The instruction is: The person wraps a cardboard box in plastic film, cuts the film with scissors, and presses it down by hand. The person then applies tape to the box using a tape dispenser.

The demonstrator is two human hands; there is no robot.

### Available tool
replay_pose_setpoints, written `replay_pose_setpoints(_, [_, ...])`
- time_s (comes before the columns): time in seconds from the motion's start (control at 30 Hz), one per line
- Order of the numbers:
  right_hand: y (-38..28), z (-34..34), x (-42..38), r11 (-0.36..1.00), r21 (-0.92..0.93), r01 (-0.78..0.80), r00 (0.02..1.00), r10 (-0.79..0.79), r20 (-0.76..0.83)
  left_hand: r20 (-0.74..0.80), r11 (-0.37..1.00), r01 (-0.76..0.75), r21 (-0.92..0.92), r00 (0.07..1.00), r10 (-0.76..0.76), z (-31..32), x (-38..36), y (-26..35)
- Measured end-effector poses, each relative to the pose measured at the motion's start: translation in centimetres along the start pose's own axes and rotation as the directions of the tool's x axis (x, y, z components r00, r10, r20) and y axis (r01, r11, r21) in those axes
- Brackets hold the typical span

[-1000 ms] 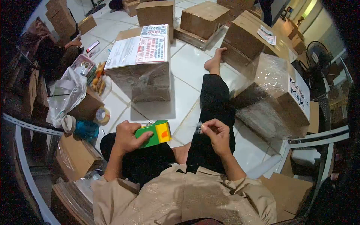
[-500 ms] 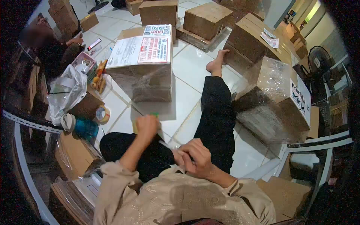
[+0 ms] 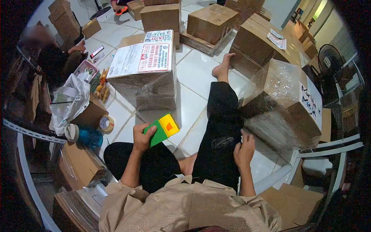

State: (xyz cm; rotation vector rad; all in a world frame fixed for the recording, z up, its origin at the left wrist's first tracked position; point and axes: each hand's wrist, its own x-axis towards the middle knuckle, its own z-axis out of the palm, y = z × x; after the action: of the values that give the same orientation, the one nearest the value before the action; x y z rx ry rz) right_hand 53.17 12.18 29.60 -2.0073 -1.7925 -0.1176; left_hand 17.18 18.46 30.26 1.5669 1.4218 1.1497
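My left hand [image 3: 140, 138] is closed around a flat green and yellow rectangular case [image 3: 159, 131] with a small orange mark, its thumb lying on the green part. My right hand [image 3: 244, 151] is beside my right leg, fingers apart and holding nothing. A crumpled clear strip [image 3: 224, 142] lies on the black trouser leg near that hand. To the right is a plastic-wrapped carton [image 3: 276, 110] with handwriting on a white sheet. Ahead of my left hand stands another wrapped carton [image 3: 145, 91] with printed labels on top.
At left are a tape roll [image 3: 106, 123], a blue bottle [image 3: 89, 136] and a white plastic bag [image 3: 71, 102]. A person [image 3: 58, 56] sits beyond them. More cartons [image 3: 212, 21] stand at the back, and a black fan [image 3: 329, 60] is at right.
My hands have moved apart: the right from the middle out to the right, the left slightly left, turning the case into full view. An orange object and a sleeve have appeared at the top.
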Motion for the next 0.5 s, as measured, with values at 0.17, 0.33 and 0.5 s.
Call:
replay_pose_setpoints(0.17, [-5.8, -0.3, 3.4, 0.586, 0.793, -0.163, 0.959, -0.094, 0.267, 0.010, 0.988, -0.097, -0.124, 0.995, 0.099, 0.0, -1.7, 1.7])
replay_pose_setpoints(0.33, [-11.6, 1.7, 3.8, -0.071, 0.717, -0.694, 0.647, -0.498, 0.577, 0.040, 0.968, -0.225, -0.115, 0.972, 0.231, -0.4, -2.5, 2.0])
replay_pose_setpoints(0.5, [-13.2, 2.7, 3.1, 0.027, 0.692, -0.721, 0.614, -0.439, 0.656, 0.087, 0.954, -0.294, 0.056, 0.953, 0.289, -1.6, -3.2, 1.8])
